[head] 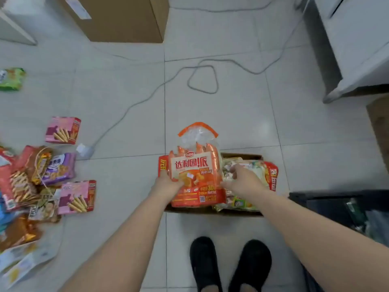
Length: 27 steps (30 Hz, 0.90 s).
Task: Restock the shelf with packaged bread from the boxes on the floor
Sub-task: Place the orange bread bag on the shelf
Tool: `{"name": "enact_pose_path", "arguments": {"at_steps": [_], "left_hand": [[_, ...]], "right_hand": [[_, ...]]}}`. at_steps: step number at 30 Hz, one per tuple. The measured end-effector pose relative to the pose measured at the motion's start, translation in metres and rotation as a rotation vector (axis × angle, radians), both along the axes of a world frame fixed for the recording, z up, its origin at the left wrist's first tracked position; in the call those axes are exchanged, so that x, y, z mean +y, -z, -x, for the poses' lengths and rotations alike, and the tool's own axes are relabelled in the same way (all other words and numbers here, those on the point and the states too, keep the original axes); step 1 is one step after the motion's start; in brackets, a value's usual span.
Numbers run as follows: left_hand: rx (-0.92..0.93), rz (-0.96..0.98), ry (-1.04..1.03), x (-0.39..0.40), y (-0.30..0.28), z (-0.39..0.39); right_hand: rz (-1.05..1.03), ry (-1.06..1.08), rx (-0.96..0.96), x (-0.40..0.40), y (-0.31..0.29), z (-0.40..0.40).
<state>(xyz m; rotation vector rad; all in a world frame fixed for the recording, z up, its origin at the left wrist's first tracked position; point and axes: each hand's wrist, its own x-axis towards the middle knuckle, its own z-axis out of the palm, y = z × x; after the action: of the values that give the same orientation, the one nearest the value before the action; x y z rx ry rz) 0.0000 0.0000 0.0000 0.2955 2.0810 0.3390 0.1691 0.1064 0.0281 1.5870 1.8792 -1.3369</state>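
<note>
An orange bag of packaged bread [196, 171] with a clear top and red lettering stands upright over a low cardboard box [240, 213] on the tiled floor. My left hand [168, 182] grips the bag's left edge. My right hand [242, 178] reaches to the bag's right edge, fingers spread over other pale green and white packets [246, 165] in the box; whether it holds anything I cannot tell. More orange bags [272, 175] stick up at the box's right end.
Loose snack packs lie scattered at the left [42, 175], with pink boxes [63, 130]. A grey cable [202, 81] loops across the floor to a white plug [84, 150]. A big cardboard box [117, 17] stands far ahead, a grey cabinet [353, 49] at right, a dark bin [347, 213] near right.
</note>
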Motion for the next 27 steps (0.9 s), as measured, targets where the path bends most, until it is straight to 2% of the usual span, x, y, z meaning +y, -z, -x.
{"name": "enact_pose_path", "arguments": {"at_steps": [2, 5, 9, 12, 15, 18, 24, 27], "left_hand": [[0.01, -0.024, -0.148, -0.004, 0.04, 0.003], [-0.121, -0.065, -0.318, -0.007, 0.072, -0.001], [-0.098, -0.103, -0.238, -0.006, 0.076, -0.012], [-0.106, -0.155, -0.265, -0.002, 0.045, -0.018], [-0.072, -0.242, -0.265, 0.007, -0.012, -0.018], [0.023, -0.342, -0.214, 0.028, -0.098, -0.008], [0.252, -0.568, -0.047, 0.089, -0.314, 0.001], [0.288, -0.697, 0.082, 0.112, -0.42, -0.004]], "right_hand": [[0.01, 0.103, 0.039, -0.003, 0.034, 0.009], [0.092, 0.194, 0.077, -0.009, 0.067, 0.019], [0.075, 0.192, 0.058, -0.016, 0.078, 0.029], [0.052, 0.21, 0.058, -0.012, 0.051, 0.03], [0.045, 0.229, 0.088, 0.001, -0.011, 0.027], [-0.024, 0.286, 0.175, 0.018, -0.105, 0.026], [-0.238, 0.485, 0.414, 0.045, -0.327, 0.015], [-0.409, 0.597, 0.469, 0.042, -0.425, 0.003]]}}
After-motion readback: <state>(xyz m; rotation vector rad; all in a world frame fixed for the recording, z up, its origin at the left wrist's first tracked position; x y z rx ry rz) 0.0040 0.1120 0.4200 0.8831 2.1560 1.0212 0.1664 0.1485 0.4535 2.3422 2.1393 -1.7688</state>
